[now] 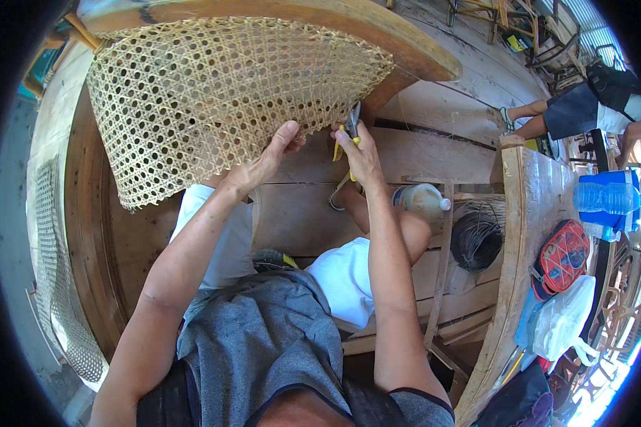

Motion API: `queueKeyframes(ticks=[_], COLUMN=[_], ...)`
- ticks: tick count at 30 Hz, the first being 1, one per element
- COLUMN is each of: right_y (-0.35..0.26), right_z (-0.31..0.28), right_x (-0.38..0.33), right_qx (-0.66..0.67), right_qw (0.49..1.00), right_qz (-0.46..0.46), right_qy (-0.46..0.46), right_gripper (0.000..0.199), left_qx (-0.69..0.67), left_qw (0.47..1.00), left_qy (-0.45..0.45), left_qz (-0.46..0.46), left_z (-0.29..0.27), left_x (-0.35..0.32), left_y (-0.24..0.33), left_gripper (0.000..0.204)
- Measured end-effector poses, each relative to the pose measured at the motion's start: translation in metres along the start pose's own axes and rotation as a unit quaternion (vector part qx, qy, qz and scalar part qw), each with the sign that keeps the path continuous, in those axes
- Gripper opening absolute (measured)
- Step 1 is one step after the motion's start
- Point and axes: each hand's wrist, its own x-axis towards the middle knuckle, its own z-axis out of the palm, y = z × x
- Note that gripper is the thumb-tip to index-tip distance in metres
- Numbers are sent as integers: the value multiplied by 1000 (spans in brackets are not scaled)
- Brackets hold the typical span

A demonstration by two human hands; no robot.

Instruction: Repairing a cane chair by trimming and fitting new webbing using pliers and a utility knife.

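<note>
A sheet of woven cane webbing [214, 107] with open holes lies across the upper middle, its far edge along a curved wooden rail [399, 46]. My left hand [274, 149] is closed on the sheet's near edge, thumb on top and fingers partly hidden beneath. Just to the right, my right hand [364, 156] grips a pair of yellow-handled snips [355, 119]. Their grey blades point away from me, beside the right part of the webbing's edge. Whether the blades touch a strand is too small to tell.
A whitish jug [421, 199] and a coil of dark wire [476, 240] sit right of my legs. Beyond a wooden bench edge [513, 213] are a red pouch [564, 255], a plastic bag [564, 317] and a blue container [605, 199]. Another person [584, 110] is at far right.
</note>
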Motion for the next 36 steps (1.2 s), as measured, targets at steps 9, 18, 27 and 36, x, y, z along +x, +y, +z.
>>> queueKeyframes(ticks=[9,18,27,36], right_y=[-32,-25,-52,-38], right_z=[-6,-4,-31,-14], right_x=[3,-44,10,3], right_qx=[-6,-296,-123,28], right_qw=[992,948,989,998], right_qz=[127,113,13,51], right_qy=[10,5,-75,-13], right_gripper=[32,33,36,26], left_qx=[41,25,34,9], left_qw=[999,1000,999,999], left_qy=[-6,-14,-17,-42], left_qz=[14,11,13,11], left_z=[-6,-9,-6,-4], left_x=[-12,-11,-9,-14], left_y=[8,2,-5,-1], left_gripper=[53,50,55,59])
